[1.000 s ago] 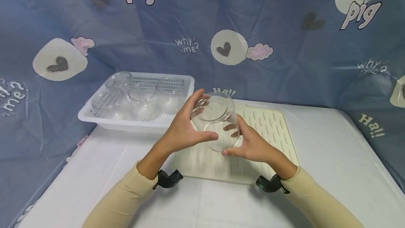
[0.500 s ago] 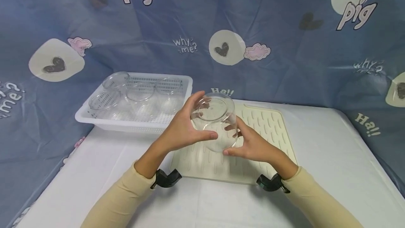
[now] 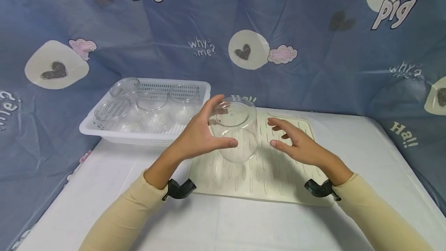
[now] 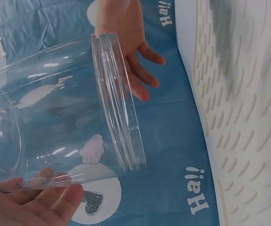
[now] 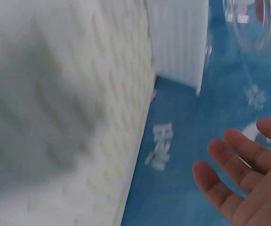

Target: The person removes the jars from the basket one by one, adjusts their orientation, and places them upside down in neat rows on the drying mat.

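One clear cyl. jar [image 3: 237,131] in grip of L hand [image 3: 196,138], upside down above cream ridged mat [image 3: 251,185]. R hand [image 3: 301,145] w/ relaxed fingers, just beside jar, not touching. In white basket [image 3: 150,138], 4 prob. similar jars [image 3: 151,109].

I see a white-topped table [image 3: 216,224], its surface lightly creased. Toward the far left sits a white basket [image 3: 139,139] with perforated walls. To its right, a cream mat [image 3: 251,185] patterned with rows of short, slim marks lies flat, reaching near the far edge.
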`<control>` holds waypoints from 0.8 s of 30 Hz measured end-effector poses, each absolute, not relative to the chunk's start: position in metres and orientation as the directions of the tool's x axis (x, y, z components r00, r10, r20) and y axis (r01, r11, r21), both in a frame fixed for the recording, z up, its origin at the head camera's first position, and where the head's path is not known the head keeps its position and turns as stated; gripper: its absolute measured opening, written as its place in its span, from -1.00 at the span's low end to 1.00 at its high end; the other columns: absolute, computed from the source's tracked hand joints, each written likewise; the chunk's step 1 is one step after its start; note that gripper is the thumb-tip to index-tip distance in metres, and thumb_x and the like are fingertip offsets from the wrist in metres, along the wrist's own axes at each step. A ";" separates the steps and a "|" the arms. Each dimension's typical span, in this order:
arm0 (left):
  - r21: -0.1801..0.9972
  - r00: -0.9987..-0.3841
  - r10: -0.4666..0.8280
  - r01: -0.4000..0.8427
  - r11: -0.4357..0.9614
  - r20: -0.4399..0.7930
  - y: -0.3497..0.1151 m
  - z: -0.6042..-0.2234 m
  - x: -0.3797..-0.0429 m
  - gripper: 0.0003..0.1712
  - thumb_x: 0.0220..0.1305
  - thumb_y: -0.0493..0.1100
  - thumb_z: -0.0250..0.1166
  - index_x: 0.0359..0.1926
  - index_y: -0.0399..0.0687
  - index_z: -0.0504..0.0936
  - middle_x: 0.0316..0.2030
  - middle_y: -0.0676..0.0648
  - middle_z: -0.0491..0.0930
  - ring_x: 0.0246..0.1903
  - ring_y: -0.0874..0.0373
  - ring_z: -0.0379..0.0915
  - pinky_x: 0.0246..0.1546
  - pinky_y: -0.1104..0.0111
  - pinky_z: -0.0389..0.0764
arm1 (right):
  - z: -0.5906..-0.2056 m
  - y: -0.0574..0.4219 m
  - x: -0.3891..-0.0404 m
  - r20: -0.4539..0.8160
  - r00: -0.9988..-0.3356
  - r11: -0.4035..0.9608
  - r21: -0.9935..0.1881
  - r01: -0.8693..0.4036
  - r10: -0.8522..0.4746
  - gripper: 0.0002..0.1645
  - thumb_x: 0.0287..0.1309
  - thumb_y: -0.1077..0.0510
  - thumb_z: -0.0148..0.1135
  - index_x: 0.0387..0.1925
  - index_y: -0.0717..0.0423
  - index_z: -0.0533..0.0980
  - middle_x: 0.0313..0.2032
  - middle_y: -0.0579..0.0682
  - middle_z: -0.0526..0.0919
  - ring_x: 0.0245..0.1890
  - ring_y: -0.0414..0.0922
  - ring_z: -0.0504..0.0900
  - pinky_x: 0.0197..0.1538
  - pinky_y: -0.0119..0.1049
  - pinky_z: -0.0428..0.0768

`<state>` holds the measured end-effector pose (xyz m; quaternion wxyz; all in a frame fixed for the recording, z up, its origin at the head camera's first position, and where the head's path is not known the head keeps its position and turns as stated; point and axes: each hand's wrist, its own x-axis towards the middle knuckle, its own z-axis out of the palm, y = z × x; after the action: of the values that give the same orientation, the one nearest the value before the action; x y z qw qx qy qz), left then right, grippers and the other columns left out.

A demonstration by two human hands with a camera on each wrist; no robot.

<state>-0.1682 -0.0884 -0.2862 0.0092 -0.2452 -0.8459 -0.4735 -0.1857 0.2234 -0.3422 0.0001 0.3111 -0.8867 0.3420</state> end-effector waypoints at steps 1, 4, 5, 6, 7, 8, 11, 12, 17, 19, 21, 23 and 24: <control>0.795 -0.879 0.408 0.424 0.434 0.247 -0.088 -0.286 -0.168 0.29 -0.13 0.03 0.62 0.53 0.17 0.01 0.43 0.05 0.30 0.38 0.04 0.32 0.34 -0.02 0.41 | -0.341 0.229 -0.188 0.202 -0.822 0.596 -0.600 -0.534 -0.533 -0.22 0.35 0.08 0.20 0.50 0.02 0.13 0.41 0.11 0.34 0.31 0.16 0.44 0.17 0.10 0.56; 0.795 -0.880 0.417 0.415 0.441 0.228 -0.087 -0.284 -0.169 0.29 -0.13 0.04 0.62 0.53 0.20 0.00 0.43 0.04 0.29 0.38 0.06 0.31 0.34 -0.01 0.41 | -0.337 0.245 -0.191 0.165 -0.860 0.650 -0.590 -0.479 -0.483 -0.23 0.33 0.07 0.23 0.47 0.04 0.18 0.40 0.13 0.34 0.29 0.19 0.45 0.14 0.15 0.56; 0.796 -0.882 0.418 0.409 0.446 0.219 -0.086 -0.284 -0.169 0.29 -0.13 0.04 0.61 0.53 0.20 0.00 0.44 0.04 0.28 0.38 0.08 0.31 0.33 0.00 0.42 | -0.335 0.250 -0.192 0.155 -0.868 0.664 -0.585 -0.466 -0.473 -0.23 0.32 0.07 0.25 0.47 0.05 0.18 0.40 0.14 0.34 0.29 0.20 0.45 0.14 0.17 0.57; 0.796 -0.884 0.418 0.402 0.452 0.209 -0.086 -0.284 -0.169 0.28 -0.12 0.04 0.61 0.53 0.20 0.00 0.45 0.03 0.27 0.38 0.08 0.30 0.33 0.01 0.42 | -0.333 0.255 -0.193 0.145 -0.875 0.676 -0.580 -0.454 -0.462 -0.22 0.31 0.07 0.26 0.47 0.07 0.19 0.40 0.15 0.33 0.30 0.21 0.44 0.14 0.18 0.56; 0.796 -0.885 0.420 0.397 0.457 0.201 -0.086 -0.284 -0.169 0.28 -0.12 0.04 0.61 0.53 0.20 -0.01 0.45 0.03 0.25 0.39 0.08 0.30 0.34 0.00 0.42 | -0.331 0.259 -0.193 0.138 -0.880 0.685 -0.577 -0.444 -0.454 -0.21 0.30 0.07 0.26 0.46 0.08 0.18 0.41 0.16 0.32 0.31 0.22 0.43 0.15 0.19 0.55; 0.797 -0.887 0.420 0.392 0.459 0.194 -0.085 -0.284 -0.169 0.28 -0.12 0.03 0.61 0.53 0.20 -0.01 0.45 0.02 0.25 0.39 0.08 0.29 0.34 0.01 0.42 | -0.330 0.264 -0.195 0.136 -0.884 0.695 -0.569 -0.439 -0.448 -0.21 0.30 0.08 0.27 0.46 0.10 0.18 0.41 0.18 0.31 0.32 0.22 0.41 0.16 0.20 0.54; 0.798 -0.889 0.421 0.383 0.465 0.181 -0.084 -0.285 -0.169 0.28 -0.11 0.03 0.61 0.53 0.19 -0.01 0.45 0.01 0.24 0.39 0.09 0.28 0.35 0.02 0.41 | -0.329 0.277 -0.201 0.128 -0.895 0.731 -0.535 -0.424 -0.427 -0.18 0.29 0.09 0.27 0.46 0.19 0.17 0.41 0.24 0.29 0.33 0.26 0.37 0.18 0.24 0.50; 0.799 -0.888 0.423 0.383 0.464 0.180 -0.083 -0.286 -0.169 0.28 -0.11 0.04 0.61 0.53 0.18 -0.01 0.45 0.00 0.25 0.40 0.08 0.28 0.35 0.02 0.41 | -0.330 0.283 -0.203 0.117 -0.902 0.740 -0.533 -0.410 -0.415 -0.18 0.29 0.09 0.27 0.46 0.20 0.16 0.41 0.26 0.28 0.33 0.27 0.36 0.18 0.26 0.48; 0.800 -0.882 0.436 0.389 0.457 0.181 -0.080 -0.288 -0.169 0.29 -0.12 0.05 0.61 0.53 0.20 -0.01 0.43 -0.02 0.27 0.40 0.04 0.28 0.36 0.02 0.39 | -0.342 0.312 -0.215 0.031 -0.934 0.751 -0.587 -0.304 -0.355 -0.17 0.30 0.09 0.26 0.47 0.23 0.13 0.46 0.30 0.19 0.39 0.33 0.26 0.26 0.33 0.40; 0.799 -0.881 0.436 0.390 0.458 0.180 -0.080 -0.289 -0.169 0.30 -0.12 0.06 0.61 0.54 0.21 -0.02 0.44 -0.02 0.25 0.41 0.04 0.27 0.37 0.02 0.39 | -0.348 0.322 -0.219 -0.010 -0.942 0.749 -0.609 -0.260 -0.335 -0.16 0.31 0.07 0.25 0.47 0.23 0.12 0.48 0.31 0.14 0.42 0.35 0.21 0.30 0.33 0.36; 0.800 -0.884 0.433 0.383 0.461 0.174 -0.081 -0.292 -0.169 0.31 -0.12 0.07 0.61 0.54 0.22 -0.04 0.45 0.00 0.23 0.41 0.04 0.26 0.38 0.02 0.38 | -0.355 0.331 -0.221 -0.049 -0.946 0.752 -0.621 -0.222 -0.320 -0.16 0.32 0.06 0.24 0.48 0.24 0.11 0.48 0.33 0.11 0.43 0.38 0.16 0.32 0.35 0.34; 0.802 -0.890 0.426 0.372 0.468 0.164 -0.081 -0.294 -0.170 0.32 -0.12 0.09 0.61 0.54 0.23 -0.05 0.46 0.01 0.22 0.41 0.04 0.27 0.37 0.02 0.39 | -0.361 0.337 -0.222 -0.080 -0.946 0.757 -0.622 -0.198 -0.314 -0.15 0.32 0.06 0.23 0.48 0.26 0.10 0.49 0.36 0.08 0.43 0.41 0.13 0.32 0.37 0.32; 0.802 -0.892 0.424 0.367 0.472 0.159 -0.082 -0.296 -0.171 0.32 -0.12 0.09 0.61 0.54 0.24 -0.05 0.46 0.01 0.22 0.41 0.05 0.27 0.37 0.02 0.39 | -0.363 0.340 -0.221 -0.094 -0.946 0.762 -0.619 -0.190 -0.311 -0.14 0.32 0.06 0.23 0.48 0.26 0.09 0.48 0.37 0.07 0.43 0.42 0.12 0.31 0.38 0.31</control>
<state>-0.1707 -0.0816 -0.2960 -0.0311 -0.2307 -0.8572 -0.4593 -0.2212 0.3395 -0.3634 -0.0959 0.1342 -0.9338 0.3176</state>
